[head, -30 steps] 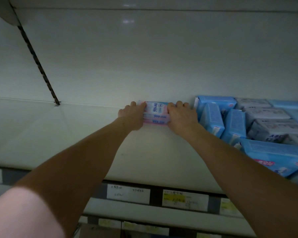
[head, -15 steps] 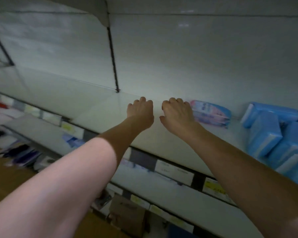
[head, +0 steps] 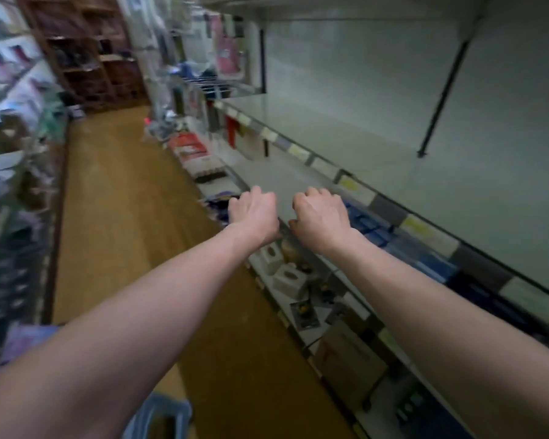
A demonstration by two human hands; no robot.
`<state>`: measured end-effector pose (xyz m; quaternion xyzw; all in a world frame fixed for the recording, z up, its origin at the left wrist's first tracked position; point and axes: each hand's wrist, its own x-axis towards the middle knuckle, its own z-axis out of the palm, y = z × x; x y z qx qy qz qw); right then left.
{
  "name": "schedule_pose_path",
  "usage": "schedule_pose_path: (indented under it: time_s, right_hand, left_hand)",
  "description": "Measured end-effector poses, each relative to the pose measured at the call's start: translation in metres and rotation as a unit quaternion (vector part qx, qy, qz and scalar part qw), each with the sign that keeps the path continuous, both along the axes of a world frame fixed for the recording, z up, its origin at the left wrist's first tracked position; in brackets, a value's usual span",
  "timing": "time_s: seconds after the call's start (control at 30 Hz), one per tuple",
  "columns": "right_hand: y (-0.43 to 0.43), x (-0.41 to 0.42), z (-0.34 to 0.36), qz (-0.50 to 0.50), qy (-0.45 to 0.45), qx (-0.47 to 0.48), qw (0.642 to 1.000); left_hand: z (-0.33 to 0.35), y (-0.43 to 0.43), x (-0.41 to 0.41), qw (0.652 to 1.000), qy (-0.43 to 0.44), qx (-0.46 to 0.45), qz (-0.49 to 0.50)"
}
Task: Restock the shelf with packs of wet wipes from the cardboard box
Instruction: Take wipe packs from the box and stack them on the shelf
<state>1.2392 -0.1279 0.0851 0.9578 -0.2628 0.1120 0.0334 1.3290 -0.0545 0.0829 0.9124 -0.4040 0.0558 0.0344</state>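
The fingers [head: 256, 194] of the left hand [head: 254, 217] are loosely curled downward and hold nothing. Those [head: 318, 193] of the right hand [head: 322, 217] are bent the same way, also with nothing in them. Both hands hang in the air just off the front edge of the shelf [head: 346, 134], side by side and apart, with the backs of the hands facing up.

The shelf is a pale board running away along the right. The stretch of it in view is bare back to the rear panel, where a dark slotted upright [head: 441, 96] comes down to meet it. Along the shelf's front edge runs a strip of price labels [head: 428, 231], white and yellow tickets between grey gaps. Their print is too blurred to read.

Below the shelf, under the right hand, lie dark blue packs [head: 370, 221], and lower still stand small white cartons [head: 290, 278]. No brand on them can be read.

The cardboard box [head: 349, 365] sits low beneath the shelf, under the right forearm, brown, with any markings blurred.

Out from the shelf's edge the wooden floor [head: 124, 217] gives a wide lane down the aisle, bounded on the far side by the stocked racks [head: 10, 122] opposite.
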Motion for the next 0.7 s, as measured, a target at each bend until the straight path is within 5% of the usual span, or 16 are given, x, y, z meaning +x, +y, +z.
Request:
schedule_pose_path:
  time_s: [0.37,0.7]
  right_hand:
    - [0.221,0.092,-0.039,0.219,0.024,0.028,0.975]
    - [0.348,0.16,-0.088,0.435,0.146,0.046,0.887]
  left_hand:
    - [-0.03,0.244,0.059,0.972,0.041,0.055,0.226]
    - [-0.078,0.404,0.079,0.902,0.151,0.032,0.404]
